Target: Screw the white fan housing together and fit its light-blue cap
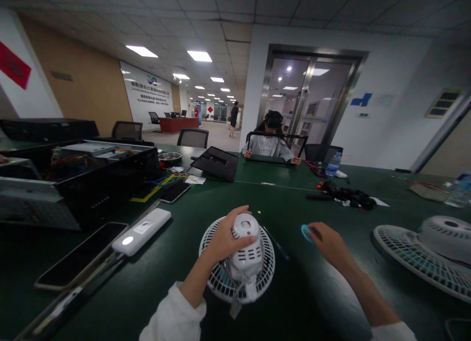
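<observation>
A small white fan lies face down on the dark green table, its round grille (269,277) against the surface and its motor housing (247,262) pointing up. My left hand (221,238) is wrapped round the top of that housing, thumb on the near side. Off to the right, my right hand (329,243) pinches a small round teal plastic piece (305,233) above the table; its exact kind is unclear. A thin screwdriver (279,248) with a dark handle rests just right of the grille, between my hands.
At left stand an opened black computer case (106,184), a phone (81,255) and a white power bank (145,230). Another fan (423,252) lies at right. Across the table, a person (270,147) holds a black frame (304,144). Farther back are a black panel (217,164) and a bottle (333,164).
</observation>
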Available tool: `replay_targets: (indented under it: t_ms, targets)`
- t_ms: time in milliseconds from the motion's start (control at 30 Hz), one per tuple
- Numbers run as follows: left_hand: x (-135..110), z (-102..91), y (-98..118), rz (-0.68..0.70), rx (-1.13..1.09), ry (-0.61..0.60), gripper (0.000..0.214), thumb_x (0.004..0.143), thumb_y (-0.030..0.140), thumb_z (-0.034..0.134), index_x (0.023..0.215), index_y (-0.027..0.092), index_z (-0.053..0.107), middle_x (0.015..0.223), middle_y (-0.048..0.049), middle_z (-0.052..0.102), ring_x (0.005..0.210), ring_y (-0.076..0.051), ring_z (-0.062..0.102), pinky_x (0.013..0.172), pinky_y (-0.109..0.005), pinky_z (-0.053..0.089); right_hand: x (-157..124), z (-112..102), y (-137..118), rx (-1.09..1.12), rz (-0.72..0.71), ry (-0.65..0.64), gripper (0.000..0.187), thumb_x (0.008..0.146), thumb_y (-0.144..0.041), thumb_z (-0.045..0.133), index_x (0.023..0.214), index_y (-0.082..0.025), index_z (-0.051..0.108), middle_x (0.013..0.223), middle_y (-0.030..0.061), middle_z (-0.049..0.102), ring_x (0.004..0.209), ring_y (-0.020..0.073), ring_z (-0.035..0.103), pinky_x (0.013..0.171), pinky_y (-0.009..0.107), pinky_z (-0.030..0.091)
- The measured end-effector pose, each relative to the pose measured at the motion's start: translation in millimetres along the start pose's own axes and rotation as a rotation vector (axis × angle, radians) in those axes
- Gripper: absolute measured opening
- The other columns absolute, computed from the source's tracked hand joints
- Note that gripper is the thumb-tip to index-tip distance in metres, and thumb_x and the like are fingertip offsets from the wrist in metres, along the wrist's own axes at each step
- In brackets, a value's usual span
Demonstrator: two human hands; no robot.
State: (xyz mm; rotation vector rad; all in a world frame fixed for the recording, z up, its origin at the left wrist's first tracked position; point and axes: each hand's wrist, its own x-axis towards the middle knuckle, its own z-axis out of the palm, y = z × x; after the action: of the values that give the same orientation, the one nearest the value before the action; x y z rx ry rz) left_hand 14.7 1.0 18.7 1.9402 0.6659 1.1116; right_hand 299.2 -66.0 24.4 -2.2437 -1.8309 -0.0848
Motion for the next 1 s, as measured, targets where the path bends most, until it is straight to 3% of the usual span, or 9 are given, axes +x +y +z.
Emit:
replay_targets:
  t_ms: [67, 133, 200, 333, 600, 1000]
  targets:
    - [-0.3, 0.0, 0.5, -0.021, -0.036, 0.002, 0.075, 0.065, 0.03, 0.072, 0.129, 0.018, 0.035, 0.119, -0.0093, 0.055, 0.106, -0.024, 0.053, 0.096, -0.037, 0.037, 2.2, -19.4, -35.5, 0.089, -0.159, 0.013, 0.019, 0.088, -0.025, 0.044, 0.1, -0.02, 0.058, 0.1, 0.0043, 0.062, 0.09, 0.0128, 0.058, 0.079, 0.023, 0.045]
    - [-0.5, -0.3, 1.2, -0.035, -0.06, -0.001, 0.078, 0.063, 0.029, 0.073, 0.129, 0.018, 0.033, 0.119, -0.009, 0.055, 0.106, -0.024, 0.053, 0.095, -0.036, 0.038, 2.6, -37.4, -74.7, 0.292, -0.457, 0.07, 0.016, 0.088, -0.023, 0.046, 0.097, -0.018, 0.058, 0.097, 0.0047, 0.062, 0.088, 0.014, 0.057, 0.079, 0.026, 0.045]
    - [-0.6, -0.4, 1.1, -0.062, -0.059, -0.001, 0.076, 0.062, 0.028, 0.074, 0.127, 0.018, 0.036, 0.121, -0.009, 0.054, 0.108, -0.025, 0.053, 0.095, -0.036, 0.039, 2.7, -50.2, -110.1, 0.325, -0.701, 0.077, 0.013, 0.086, -0.018, 0.05, 0.095, -0.016, 0.058, 0.096, 0.0056, 0.062, 0.091, 0.0157, 0.055, 0.081, 0.028, 0.045]
    - [-0.3, 1.1, -3.2, -0.074, -0.053, 0.013, 0.069, 0.062, 0.03, 0.074, 0.122, 0.018, 0.043, 0.121, -0.0085, 0.054, 0.108, -0.026, 0.052, 0.094, -0.037, 0.04, 6.4, -58.8, -151.8, 0.14, -0.84, -0.003, 0.014, 0.084, -0.012, 0.051, 0.095, -0.011, 0.06, 0.096, 0.009, 0.062, 0.09, 0.0185, 0.053, 0.082, 0.033, 0.045]
    - [1.3, 3.8, -4.0, 0.011, -0.073, 0.043, 0.047, 0.067, 0.032, 0.067, 0.109, 0.017, 0.05, 0.102, -0.004, 0.061, 0.091, -0.022, 0.057, 0.083, -0.033, 0.042, 15.1, -64.0, -158.7, -0.058, -0.945, -0.087, 0.015, 0.084, -0.012, 0.051, 0.097, -0.011, 0.06, 0.099, 0.0094, 0.061, 0.091, 0.0195, 0.053, 0.082, 0.033, 0.045]
    - [0.2, 5.7, -5.8, 0.012, -0.046, 0.056, 0.045, 0.067, 0.033, 0.069, 0.106, 0.018, 0.053, 0.1, -0.0028, 0.06, 0.091, -0.021, 0.055, 0.082, -0.031, 0.042, 20.2, -80.0, -164.6, -0.115, -1.02, -0.223, 0.012, 0.081, -0.01, 0.055, 0.09, -0.011, 0.063, 0.092, 0.0078, 0.062, 0.089, 0.0188, 0.054, 0.079, 0.03, 0.043]
